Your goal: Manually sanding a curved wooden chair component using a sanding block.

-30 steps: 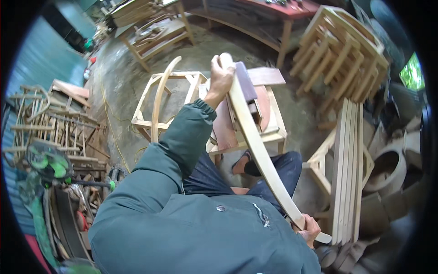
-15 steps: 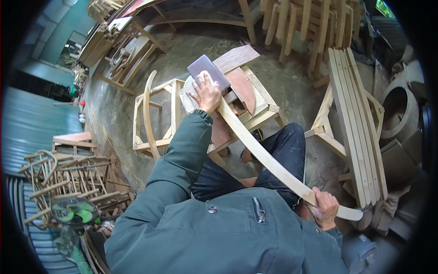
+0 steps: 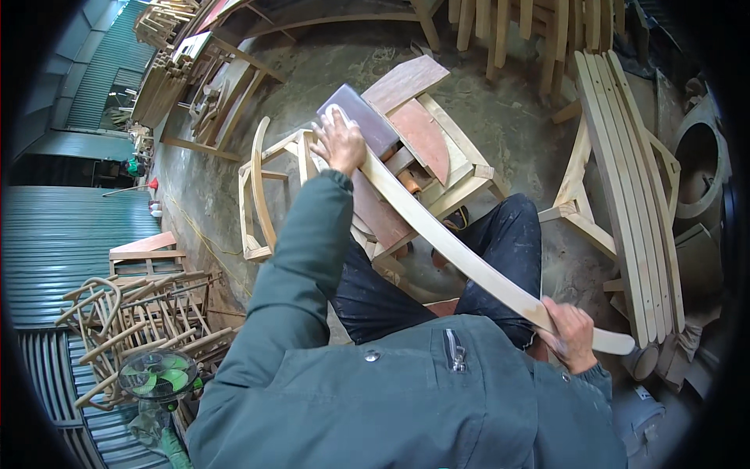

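A long, pale, curved wooden slat (image 3: 449, 234) slants across my lap. Its far end lies against a flat grey-purple pad (image 3: 367, 125) that looks like a sanding surface. My left hand (image 3: 340, 146) holds that end from above, fingers spread over it and its left side; the thumb is hidden. Near the slat's lower right end, my right hand (image 3: 572, 332) is closed around it, and the tip sticks out past the fist. The pad sits in a wooden frame stand (image 3: 453, 199) with reddish boards (image 3: 418, 133). An orange part (image 3: 408, 183) shows inside the stand.
Left of the stand is a small wooden frame (image 3: 301, 168) with a curved slat (image 3: 258, 184) against it. A slatted wooden bench piece (image 3: 629, 203) stands at right. Wooden parts (image 3: 148, 313) and a green fan (image 3: 156, 377) fill the lower left. Stacked frames (image 3: 531, 31) stand at the back.
My left hand has shifted slightly left and down relative to the pad, with the slat still held at both ends. The whole view has turned a little, so surroundings sit differently.
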Demonstrator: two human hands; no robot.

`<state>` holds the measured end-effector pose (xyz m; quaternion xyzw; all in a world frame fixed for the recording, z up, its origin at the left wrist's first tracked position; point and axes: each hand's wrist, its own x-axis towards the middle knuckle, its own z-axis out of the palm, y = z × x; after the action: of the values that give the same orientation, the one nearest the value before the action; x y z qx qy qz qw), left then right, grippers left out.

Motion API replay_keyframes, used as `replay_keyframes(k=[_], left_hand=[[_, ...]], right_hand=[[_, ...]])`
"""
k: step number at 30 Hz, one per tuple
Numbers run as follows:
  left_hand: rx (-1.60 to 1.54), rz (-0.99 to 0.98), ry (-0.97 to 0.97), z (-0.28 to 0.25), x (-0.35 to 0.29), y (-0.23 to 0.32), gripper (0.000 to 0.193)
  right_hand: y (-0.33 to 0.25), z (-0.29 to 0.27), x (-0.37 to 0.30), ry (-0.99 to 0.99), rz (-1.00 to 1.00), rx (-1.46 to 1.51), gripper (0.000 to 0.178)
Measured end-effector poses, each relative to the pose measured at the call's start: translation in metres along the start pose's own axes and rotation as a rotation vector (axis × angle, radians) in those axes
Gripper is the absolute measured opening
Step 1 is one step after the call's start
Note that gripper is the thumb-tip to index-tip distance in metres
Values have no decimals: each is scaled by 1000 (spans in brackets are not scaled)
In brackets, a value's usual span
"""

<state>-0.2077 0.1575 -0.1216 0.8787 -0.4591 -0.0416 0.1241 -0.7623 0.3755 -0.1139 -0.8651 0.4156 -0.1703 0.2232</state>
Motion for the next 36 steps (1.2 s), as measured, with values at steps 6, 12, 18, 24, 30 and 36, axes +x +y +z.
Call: replay_keyframes(k=[6, 12, 18, 24, 30, 36], left_hand=[[11, 40, -1, 6, -47, 33, 72], [-40, -3, 32, 4, 6, 7, 71], [-62, 11, 59, 3, 69, -20, 72], [-119, 56, 113, 2, 125, -41, 70], [-160, 66, 106, 3, 188, -50, 68], [-120, -6, 70, -14, 227, -50, 68]], right_hand=[[15, -15, -51, -63, 39, -93, 73], [0, -14, 14, -128, -19, -25, 73], [-13, 4, 71, -108, -59, -72, 85], [-31, 20, 119, -159, -56, -84, 94], [-56, 45, 165, -117, -59, -101, 86], [-81, 69, 216, -49, -42, -158, 72]])
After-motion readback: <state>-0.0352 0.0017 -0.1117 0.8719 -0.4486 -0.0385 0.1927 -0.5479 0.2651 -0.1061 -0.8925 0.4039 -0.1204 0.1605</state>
